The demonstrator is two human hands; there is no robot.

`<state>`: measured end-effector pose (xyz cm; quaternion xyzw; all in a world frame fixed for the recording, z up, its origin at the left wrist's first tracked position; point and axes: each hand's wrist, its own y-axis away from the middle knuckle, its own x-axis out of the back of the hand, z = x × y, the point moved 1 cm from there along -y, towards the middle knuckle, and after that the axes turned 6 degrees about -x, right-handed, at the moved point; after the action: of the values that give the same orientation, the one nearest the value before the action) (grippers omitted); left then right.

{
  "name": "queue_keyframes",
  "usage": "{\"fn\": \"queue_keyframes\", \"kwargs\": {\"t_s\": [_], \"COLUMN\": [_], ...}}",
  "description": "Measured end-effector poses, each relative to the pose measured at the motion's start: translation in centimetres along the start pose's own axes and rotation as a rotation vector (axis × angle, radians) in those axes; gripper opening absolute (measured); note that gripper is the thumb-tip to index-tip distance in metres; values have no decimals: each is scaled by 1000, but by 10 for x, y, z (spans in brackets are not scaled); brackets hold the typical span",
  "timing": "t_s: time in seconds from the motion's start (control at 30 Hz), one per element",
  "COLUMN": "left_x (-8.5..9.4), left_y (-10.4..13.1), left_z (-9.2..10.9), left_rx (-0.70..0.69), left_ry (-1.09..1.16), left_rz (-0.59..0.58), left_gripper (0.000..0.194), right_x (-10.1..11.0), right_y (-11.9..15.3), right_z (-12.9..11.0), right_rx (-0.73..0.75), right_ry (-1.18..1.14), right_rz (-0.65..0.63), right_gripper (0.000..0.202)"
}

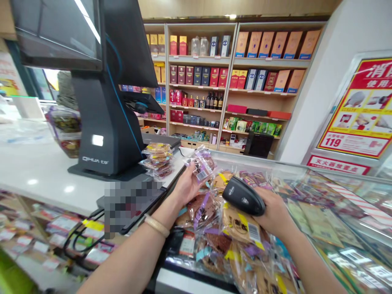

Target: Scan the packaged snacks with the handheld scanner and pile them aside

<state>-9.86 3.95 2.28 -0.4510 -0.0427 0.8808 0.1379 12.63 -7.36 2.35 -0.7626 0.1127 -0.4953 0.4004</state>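
Observation:
My left hand [187, 185] is closed on a clear plastic packet [200, 164] with a barcode label facing me. In my right hand [272, 212] is a black handheld barcode scanner [243, 196], its head pointing left toward that packet. Beneath both hands lies a heap of wrapped flat biscuits [214, 241], with purple, yellow and blue bands on the wrappers. One yellow-banded biscuit packet [240, 224] lies right under the scanner, its barcode showing. A smaller stack of similar packets [157, 159] sits on the counter to the left of my left hand.
A dark point-of-sale terminal [98, 122] stands on the white counter [45, 171] at left, beside a plastic jar [65, 130]. Black cables [81, 237] hang below. A glass display case [324, 212] extends right. Shelves of boxes [199, 75] line the back wall.

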Motion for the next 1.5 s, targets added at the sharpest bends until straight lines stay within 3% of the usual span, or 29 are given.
{"fn": "queue_keyframes", "kwargs": {"t_s": [0.27, 0.53, 0.7, 0.93, 1.27, 1.5], "left_x": [7, 5, 11, 34, 59, 53], "left_y": [-1, 0, -7, -21, -36, -28], "left_z": [-10, -11, -2, 6, 17, 9], "left_rx": [-33, -11, -1, 170, 41, 173], "left_ry": [-24, -59, -14, 87, 98, 65], "left_rz": [-80, -31, 137, 391, 543, 512], "left_gripper": [27, 29, 21, 19, 32, 29], "right_x": [-4, -2, -1, -2, -4, -2], "right_y": [1, -1, 0, 3, 4, 3], "right_z": [4, 0, 1, 7, 9, 7], "right_rx": [-62, -68, -67, -20, -11, -24], "right_ry": [30, 43, 16, 39, 44, 36], "right_rz": [-59, -86, -59, -4, 34, 24], "right_gripper": [19, 21, 19, 18, 22, 18]}}
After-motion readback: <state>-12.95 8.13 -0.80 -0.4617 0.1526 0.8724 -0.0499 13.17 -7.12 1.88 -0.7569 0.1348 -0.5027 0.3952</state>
